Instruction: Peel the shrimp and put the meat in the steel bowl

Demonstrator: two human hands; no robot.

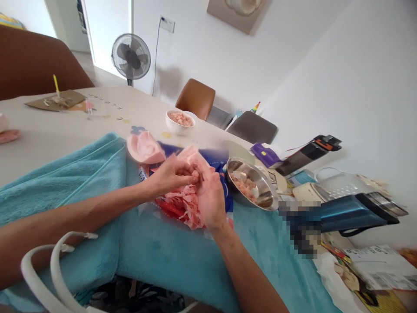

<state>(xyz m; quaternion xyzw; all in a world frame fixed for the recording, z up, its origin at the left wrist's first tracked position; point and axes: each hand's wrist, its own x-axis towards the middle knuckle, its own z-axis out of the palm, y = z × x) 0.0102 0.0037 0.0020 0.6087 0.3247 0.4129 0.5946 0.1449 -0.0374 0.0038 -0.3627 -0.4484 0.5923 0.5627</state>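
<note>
My left hand (172, 176) is closed, with its thumb and fingertips pinching a small piece of pink pulp (195, 174). My right hand (211, 202) curls around a pale pink citrus segment (193, 157), probably pomelo; the fingers partly hide it. Both hands meet above a heap of torn pink membrane (189, 206) lying on a red and blue plastic bag (229, 198). Beyond my left wrist sits a thick pink piece of rind (146, 148). Right of my right hand, a tilted-looking steel bowl (273, 198) contains pink pulp pieces.
A white bowl (177, 127) full of pink pulp stands farther back. Teal towelling (156, 256) covers the near table edge. On the right are a blue thermos (345, 211), a dark bottle (302, 155) and papers (384, 265). A fan (131, 57) and chairs stand beyond the table.
</note>
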